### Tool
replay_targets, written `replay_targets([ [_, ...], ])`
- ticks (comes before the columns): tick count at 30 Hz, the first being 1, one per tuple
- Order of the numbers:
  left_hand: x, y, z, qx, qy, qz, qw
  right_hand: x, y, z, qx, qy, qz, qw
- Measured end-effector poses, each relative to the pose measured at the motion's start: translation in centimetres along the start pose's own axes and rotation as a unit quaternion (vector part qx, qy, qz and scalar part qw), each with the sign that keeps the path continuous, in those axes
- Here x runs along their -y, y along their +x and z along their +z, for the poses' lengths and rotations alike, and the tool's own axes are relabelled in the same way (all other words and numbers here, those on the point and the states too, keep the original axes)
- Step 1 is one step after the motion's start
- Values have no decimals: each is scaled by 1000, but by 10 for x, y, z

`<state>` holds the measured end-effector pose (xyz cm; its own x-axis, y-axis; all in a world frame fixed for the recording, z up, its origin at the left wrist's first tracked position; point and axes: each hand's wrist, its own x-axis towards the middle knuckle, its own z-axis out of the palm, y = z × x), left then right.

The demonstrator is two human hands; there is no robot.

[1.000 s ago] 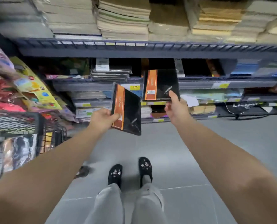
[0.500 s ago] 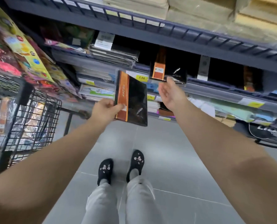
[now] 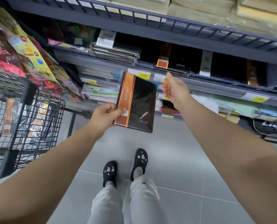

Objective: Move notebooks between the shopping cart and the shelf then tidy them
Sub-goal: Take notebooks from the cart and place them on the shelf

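My left hand (image 3: 106, 114) grips a black notebook (image 3: 138, 102) with an orange spine band by its lower left corner, holding it upright in front of the shelf. To its right my right hand (image 3: 175, 90) is empty, fingers spread, just below the shelf rail (image 3: 215, 84). A matching black and orange notebook (image 3: 171, 61) lies on the middle shelf above that hand. The black wire shopping cart (image 3: 29, 120) stands at the left with more wrapped notebooks (image 3: 32, 117) inside.
A stack of wrapped dark notebooks (image 3: 116, 50) sits left of the shelved one. Lower shelves hold paper pads and yellow price tags (image 3: 143, 75). Colourful packets (image 3: 21, 50) hang at the left. My feet stand on grey floor tiles (image 3: 175, 159).
My right hand put its notebook on the middle shelf, let go and drew back open. The left hand still holds its notebook. The view tilted down and closer to the shelf.
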<state>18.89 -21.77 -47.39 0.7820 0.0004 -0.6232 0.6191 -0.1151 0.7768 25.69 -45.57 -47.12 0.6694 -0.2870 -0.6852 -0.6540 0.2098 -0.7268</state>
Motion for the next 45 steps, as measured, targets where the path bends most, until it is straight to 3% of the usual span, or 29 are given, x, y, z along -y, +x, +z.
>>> replay_targets([
  [3, -1, -11, -3, 29, -36, -8, 999, -13, -22, -12, 20, -80, 2, 997],
  [8, -15, -16, 8, 71, -57, -4, 996, -29, -61, -35, 192, -128, 64, 971],
  [10, -23, -15, 22, 96, -63, -3, 993, -31, -72, -42, 213, -145, 59, 964],
  [16, -47, -3, 66, 121, -37, 26, 992, -33, -90, -69, 160, -161, 44, 973],
  [22, -65, 34, 85, 111, -43, -19, 993, -7, -67, -76, 106, 12, 8, 994],
  [25, -53, 57, 77, 80, 94, 35, 992, 6, -43, -72, 73, 8, 11, 997],
  [27, -44, 72, 71, 64, 304, 135, 941, 12, -29, -67, 52, 11, 20, 998],
  [29, -42, 82, 74, 63, 470, 218, 853, 9, -18, -62, 21, 83, 27, 996],
  [33, -47, 99, 94, 40, 620, 251, 743, -8, -13, -54, 18, 200, 26, 979],
  [38, -42, 108, 99, 3, 677, 246, 693, -11, -12, -45, 0, 199, 14, 980],
  [45, -46, 108, 85, 29, 704, 259, 661, 4, 5, -19, -22, 177, -12, 984],
])
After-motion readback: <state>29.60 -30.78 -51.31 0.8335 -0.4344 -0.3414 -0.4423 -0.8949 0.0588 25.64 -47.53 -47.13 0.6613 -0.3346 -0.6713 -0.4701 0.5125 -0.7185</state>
